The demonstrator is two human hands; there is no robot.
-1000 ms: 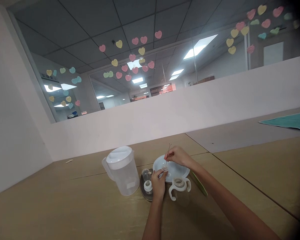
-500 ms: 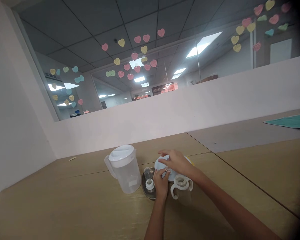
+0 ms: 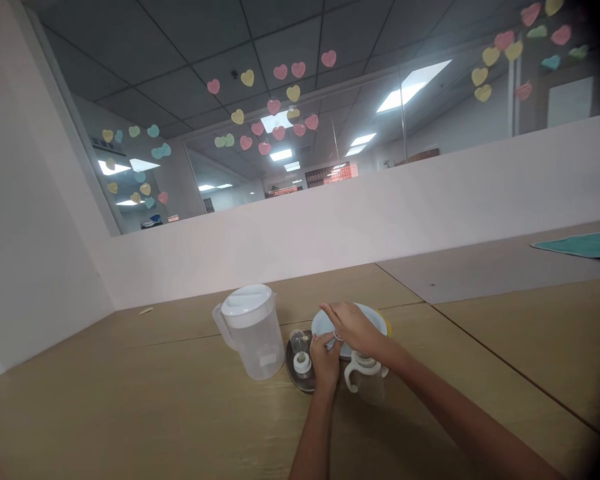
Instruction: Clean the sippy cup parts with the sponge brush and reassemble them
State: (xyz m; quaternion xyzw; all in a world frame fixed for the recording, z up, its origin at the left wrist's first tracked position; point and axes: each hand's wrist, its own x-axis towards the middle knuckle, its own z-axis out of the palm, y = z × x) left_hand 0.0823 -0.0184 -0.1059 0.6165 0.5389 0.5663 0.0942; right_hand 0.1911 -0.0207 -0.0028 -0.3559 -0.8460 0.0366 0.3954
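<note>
Above the edge of a pale blue round plate [image 3: 375,319], my left hand [image 3: 325,360] pinches a small whitish ring-shaped piece [image 3: 337,335], its exact kind too small to tell. My right hand [image 3: 357,330] is bent over it from the right, fingers drawn together close to the left fingertips; anything between them is hidden. Below my right wrist stands a clear baby bottle [image 3: 371,388] with white side handles and no cap on its mouth. To the left, a round metal tray [image 3: 293,379] bears a white bottle collar with a teat [image 3: 303,363] and a clear dome cap [image 3: 299,341].
A clear plastic pitcher [image 3: 257,343] with a white lid stands left of the tray. Something yellow [image 3: 389,325] shows behind the plate. A teal cloth [image 3: 580,245] lies at the far right of the table. A low white wall [image 3: 280,250] with a window borders the back.
My right hand's fingers have come together and lowered toward the piece in my left hand; before, thumb and fingers were apart. The view has shifted slightly.
</note>
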